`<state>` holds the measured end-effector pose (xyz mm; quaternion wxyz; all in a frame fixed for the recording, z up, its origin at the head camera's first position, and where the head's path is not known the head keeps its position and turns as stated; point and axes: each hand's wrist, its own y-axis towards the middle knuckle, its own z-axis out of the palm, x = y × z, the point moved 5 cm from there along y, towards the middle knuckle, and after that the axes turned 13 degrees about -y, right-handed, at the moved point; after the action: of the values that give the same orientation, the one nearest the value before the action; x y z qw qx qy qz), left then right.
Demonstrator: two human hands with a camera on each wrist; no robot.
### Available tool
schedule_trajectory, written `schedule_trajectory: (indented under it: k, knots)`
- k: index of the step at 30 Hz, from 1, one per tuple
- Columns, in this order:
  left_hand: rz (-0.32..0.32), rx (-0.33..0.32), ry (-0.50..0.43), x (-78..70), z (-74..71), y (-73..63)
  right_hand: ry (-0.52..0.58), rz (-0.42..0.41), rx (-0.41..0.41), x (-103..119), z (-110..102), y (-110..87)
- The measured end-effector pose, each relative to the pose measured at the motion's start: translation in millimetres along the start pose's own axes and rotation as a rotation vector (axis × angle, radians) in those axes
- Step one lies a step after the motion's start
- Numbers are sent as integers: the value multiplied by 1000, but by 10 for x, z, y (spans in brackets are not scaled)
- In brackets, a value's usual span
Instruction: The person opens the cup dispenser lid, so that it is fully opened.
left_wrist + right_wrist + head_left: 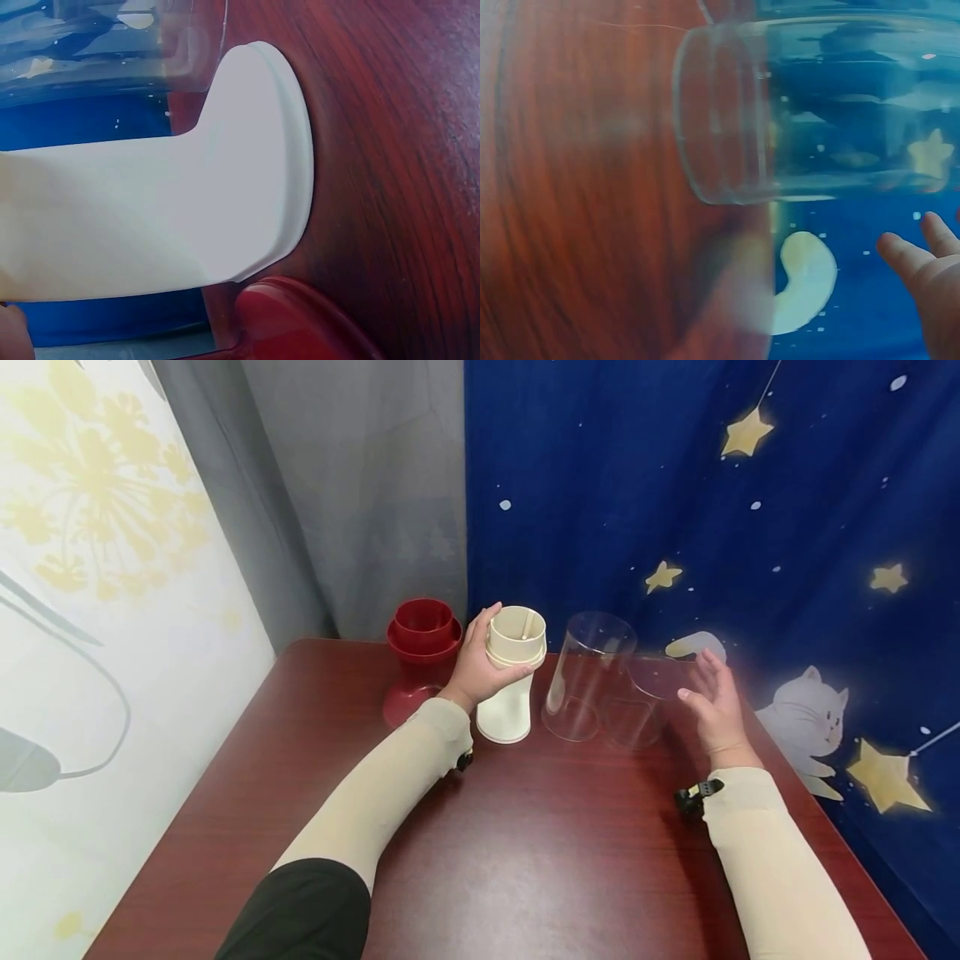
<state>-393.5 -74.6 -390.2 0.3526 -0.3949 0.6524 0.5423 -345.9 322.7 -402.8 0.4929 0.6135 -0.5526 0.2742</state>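
Observation:
My left hand (480,664) grips a cream plastic stand (506,706) just below its round, open collar, thumb across the front and fingers round the left side. The stand is upright; its wide foot is close in the left wrist view (255,165). My right hand (716,706) has its fingers spread beside the rim of a clear cylinder (630,722), with a gap between fingertips and wall in the right wrist view (727,112). Left of that cylinder stands a taller clear cylinder (581,685). A red stand (423,639) of the same shape is left of the cream one, partly hidden by my left hand.
All these things stand in a row near the back edge of a dark red wooden table (510,860). Behind it hang a grey curtain (375,485) and a blue star-patterned curtain (600,485). A white patterned panel (112,652) rises along the left side.

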Motion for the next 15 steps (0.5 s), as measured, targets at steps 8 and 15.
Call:
schedule_trajectory:
  k: [8,15]
  knots:
    - [-17,15,2,-95,-2,-2,-30,-110,6,207,-139,-3]
    - [138,122,54,-683,-217,-105,-302,-207,16,523,-222,14]
